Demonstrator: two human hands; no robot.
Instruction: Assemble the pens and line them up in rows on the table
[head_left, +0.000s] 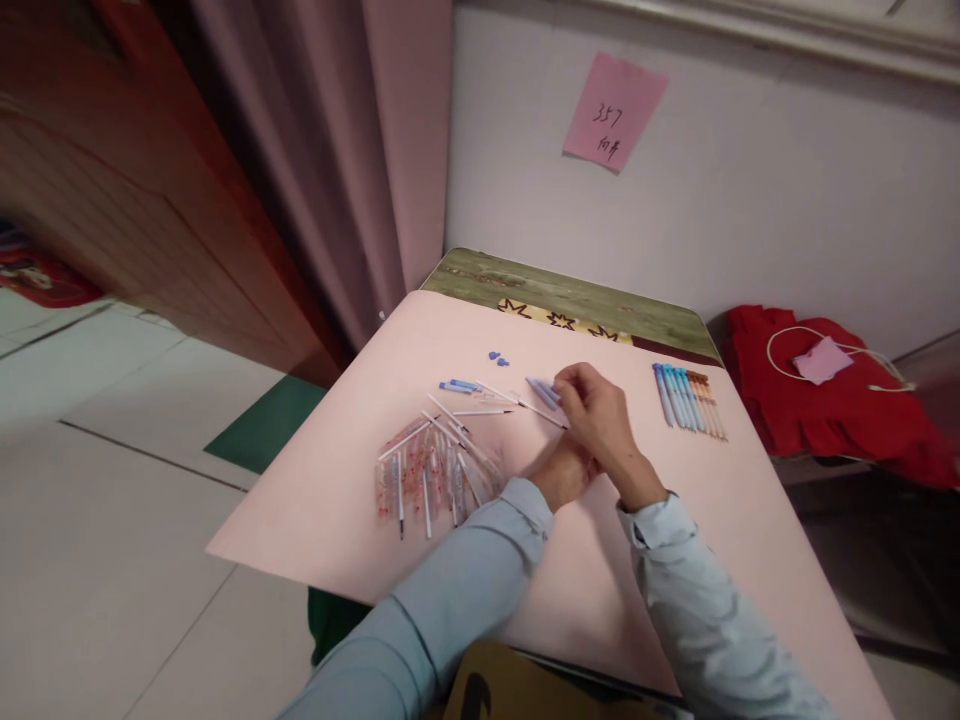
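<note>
My right hand (598, 408) is closed, thumb and fingers pinched together, just beside a few blue pen barrels (541, 392). Whether its fingertips hold a small part or only pass over the barrels cannot be told. Beneath my right wrist, my left hand (564, 472) is curled closed low over the table, and what it grips is hidden. To the left lies a loose heap of white pen refills (427, 500) with dark tips, mixed with clear, red-patterned wrappers or tubes (386, 490). Blue pen parts (459, 386) and two small blue caps (498, 359) lie farther back.
A neat row of blue and brown pens (686, 400) lies at the right of the pink-covered table (300, 540). Beyond its right edge, a red cloth (810, 400) carries a white cable and pink paper. A wall with a pink note (615, 112) stands behind.
</note>
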